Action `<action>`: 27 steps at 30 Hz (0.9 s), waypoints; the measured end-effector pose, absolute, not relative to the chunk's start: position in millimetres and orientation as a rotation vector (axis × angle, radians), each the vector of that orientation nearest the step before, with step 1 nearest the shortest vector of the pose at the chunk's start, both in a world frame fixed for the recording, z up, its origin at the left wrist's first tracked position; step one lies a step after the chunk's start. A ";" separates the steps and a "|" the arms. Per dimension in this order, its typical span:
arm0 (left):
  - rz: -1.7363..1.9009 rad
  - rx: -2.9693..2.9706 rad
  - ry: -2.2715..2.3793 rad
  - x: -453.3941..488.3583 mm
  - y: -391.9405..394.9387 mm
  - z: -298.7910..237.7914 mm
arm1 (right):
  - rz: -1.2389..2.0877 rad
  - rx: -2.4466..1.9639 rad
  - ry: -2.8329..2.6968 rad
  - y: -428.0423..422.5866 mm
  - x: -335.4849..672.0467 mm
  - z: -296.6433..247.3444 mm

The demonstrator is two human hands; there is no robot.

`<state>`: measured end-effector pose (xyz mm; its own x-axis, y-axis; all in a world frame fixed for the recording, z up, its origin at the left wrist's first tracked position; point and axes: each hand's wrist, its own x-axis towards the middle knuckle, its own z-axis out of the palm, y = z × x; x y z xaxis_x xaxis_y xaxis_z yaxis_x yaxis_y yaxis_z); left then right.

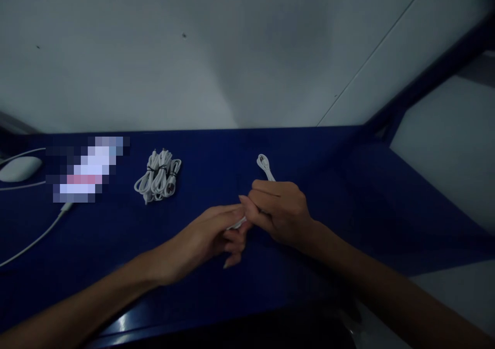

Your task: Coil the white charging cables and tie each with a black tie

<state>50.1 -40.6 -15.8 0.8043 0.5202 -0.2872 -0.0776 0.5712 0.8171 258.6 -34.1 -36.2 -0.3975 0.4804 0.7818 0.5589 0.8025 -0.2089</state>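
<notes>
My right hand is closed round a coiled white cable whose loop sticks out above the fist. A short piece of the same cable shows between both hands, and my left hand pinches that end with thumb and fingers. Both hands hover just over the dark blue table, near its middle. A pile of bundled white cables, tied with dark bands, lies to the left of my hands.
At the far left lie a white rounded device, a blurred-out patch and a loose white cord running toward the front edge. A grey wall rises behind the table.
</notes>
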 end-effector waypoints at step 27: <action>0.863 1.306 1.018 39.8 -15.2 -15.3 | 0.215 -1.500 -1.838 -14.0 244.2 -22.3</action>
<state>39.8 -15.2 -15.3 0.3402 0.9346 -0.1034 0.0506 0.0915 0.9945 244.2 -14.0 -22.3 -0.0413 0.9003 0.4333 0.7762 0.3020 -0.5535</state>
